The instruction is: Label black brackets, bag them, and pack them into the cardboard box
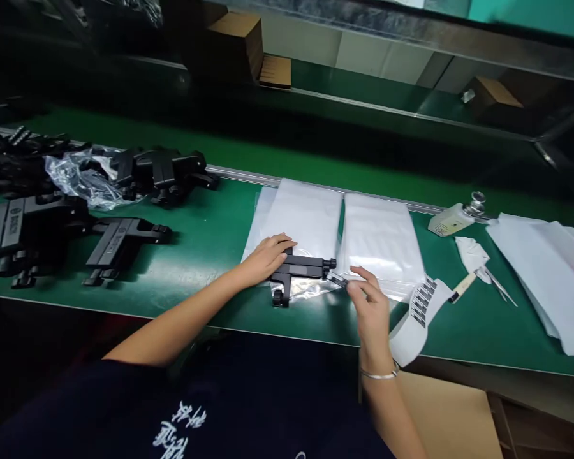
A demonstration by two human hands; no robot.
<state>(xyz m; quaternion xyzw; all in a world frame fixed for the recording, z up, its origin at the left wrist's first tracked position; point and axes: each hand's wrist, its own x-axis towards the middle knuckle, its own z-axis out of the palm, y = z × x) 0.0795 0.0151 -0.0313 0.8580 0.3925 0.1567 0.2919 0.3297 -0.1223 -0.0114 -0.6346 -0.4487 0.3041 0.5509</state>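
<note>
A black plastic bracket (303, 266) lies on the stack of clear plastic bags (306, 213) at the bench's middle. My left hand (265, 258) presses on its left end, fingers stretched together over it. Between the thumb and fingertips of my right hand (370, 303) is a small black-and-white label (337, 279), close to the bracket's right end. A white backing strip with several similar labels (421, 303) curls over the front edge, right of my right hand. A second stack of bags (382, 239) lies behind that hand.
More black brackets (119, 242) lie at left, beside a crumpled clear bag (83, 175). To the right are a metal-topped bottle (454, 218), a crumpled white cloth (471, 255), tweezers (502, 287), a light-handled tool (463, 287) and white sheets (545, 274). A shelf beam (411, 41) crosses above.
</note>
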